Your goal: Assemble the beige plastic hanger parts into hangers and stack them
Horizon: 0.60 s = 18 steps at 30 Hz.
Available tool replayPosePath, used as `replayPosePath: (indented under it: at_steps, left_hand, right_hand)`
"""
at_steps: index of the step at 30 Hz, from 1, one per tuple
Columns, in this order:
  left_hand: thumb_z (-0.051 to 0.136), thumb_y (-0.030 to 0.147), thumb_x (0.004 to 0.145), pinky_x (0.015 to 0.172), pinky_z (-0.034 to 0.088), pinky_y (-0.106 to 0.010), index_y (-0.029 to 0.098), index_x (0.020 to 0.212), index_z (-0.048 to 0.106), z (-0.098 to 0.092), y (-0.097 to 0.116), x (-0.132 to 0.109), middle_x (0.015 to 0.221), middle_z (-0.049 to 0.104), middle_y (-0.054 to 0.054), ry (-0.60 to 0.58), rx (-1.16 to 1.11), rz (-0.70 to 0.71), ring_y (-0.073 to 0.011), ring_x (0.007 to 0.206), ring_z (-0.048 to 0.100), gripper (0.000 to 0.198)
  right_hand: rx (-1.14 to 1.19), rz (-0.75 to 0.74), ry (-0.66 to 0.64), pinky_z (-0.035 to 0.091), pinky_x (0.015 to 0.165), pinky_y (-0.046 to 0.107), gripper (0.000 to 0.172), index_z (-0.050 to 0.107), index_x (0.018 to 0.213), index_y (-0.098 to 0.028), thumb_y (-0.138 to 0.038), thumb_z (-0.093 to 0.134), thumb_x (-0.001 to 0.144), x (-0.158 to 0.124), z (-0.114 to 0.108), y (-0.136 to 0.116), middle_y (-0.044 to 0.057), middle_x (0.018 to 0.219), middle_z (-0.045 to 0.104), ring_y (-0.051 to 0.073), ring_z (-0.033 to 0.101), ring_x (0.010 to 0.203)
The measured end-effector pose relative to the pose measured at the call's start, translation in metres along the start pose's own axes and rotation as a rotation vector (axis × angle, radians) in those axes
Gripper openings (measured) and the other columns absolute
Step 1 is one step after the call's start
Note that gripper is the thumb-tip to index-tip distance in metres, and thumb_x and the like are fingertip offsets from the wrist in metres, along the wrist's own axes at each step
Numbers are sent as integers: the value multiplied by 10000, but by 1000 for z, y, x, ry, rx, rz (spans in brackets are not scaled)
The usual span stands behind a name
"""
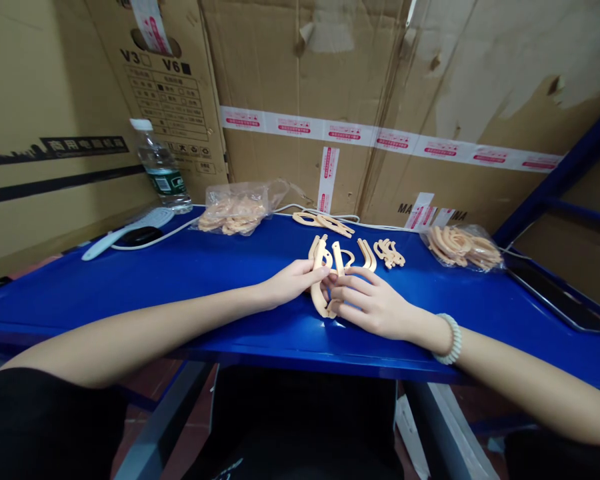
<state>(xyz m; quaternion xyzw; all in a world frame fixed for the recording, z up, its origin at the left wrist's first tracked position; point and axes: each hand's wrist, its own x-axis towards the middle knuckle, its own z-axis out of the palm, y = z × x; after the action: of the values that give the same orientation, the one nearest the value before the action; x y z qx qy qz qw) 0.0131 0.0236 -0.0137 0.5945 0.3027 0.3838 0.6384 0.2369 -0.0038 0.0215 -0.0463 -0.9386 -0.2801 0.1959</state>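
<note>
My left hand [294, 281] and my right hand [367, 301] meet at the middle of a blue table [180, 280]. Both pinch a peach-coloured curved plastic piece [321, 267] that stands between them. The left fingers close on its upper part, and the right fingers close on its lower end. A bead bracelet [450, 339] circles my right wrist. Several more loose peach plastic pieces [367, 253] lie on the table just beyond my hands.
Two clear bags of the same pieces sit at back left [233, 210] and back right [463, 247]. A water bottle [160, 167], a white device with cable [130, 233] and a dark tray [555, 293] border the table. Cardboard boxes [330, 87] stand behind.
</note>
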Motion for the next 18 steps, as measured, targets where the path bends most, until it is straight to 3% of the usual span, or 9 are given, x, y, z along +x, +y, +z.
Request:
replayPosePath:
  at_steps: [4, 11, 18]
  left_hand:
    - [722, 651, 832, 741, 563, -309, 119, 880, 625, -2, -1, -3, 822, 718, -75, 23, 72, 13, -195, 753, 690, 542]
    - [742, 658, 802, 729, 582, -312, 128, 851, 593, 3, 3, -3, 801, 701, -65, 82, 20, 60, -190, 745, 689, 552]
    - [742, 613, 819, 729, 597, -323, 121, 809, 610, 1, 1, -2, 796, 708, -78, 132, -1, 56, -191, 737, 695, 509]
  right_hand:
    - [-131, 38, -34, 440, 1057, 443, 186, 663, 951, -172, -98, 509, 1024, -1, 2, -1, 69, 1008, 709, 226, 624, 1053]
    - [-217, 184, -156, 383, 1038, 499, 304, 646, 926, -161, -118, 371, 1046, -1, 5, -3, 89, 913, 655, 254, 572, 908]
    - [-121, 315, -229, 335, 1002, 455, 310, 626, 890, -162, -128, 358, 1042, -3, 6, -3, 74, 794, 645, 235, 544, 782]
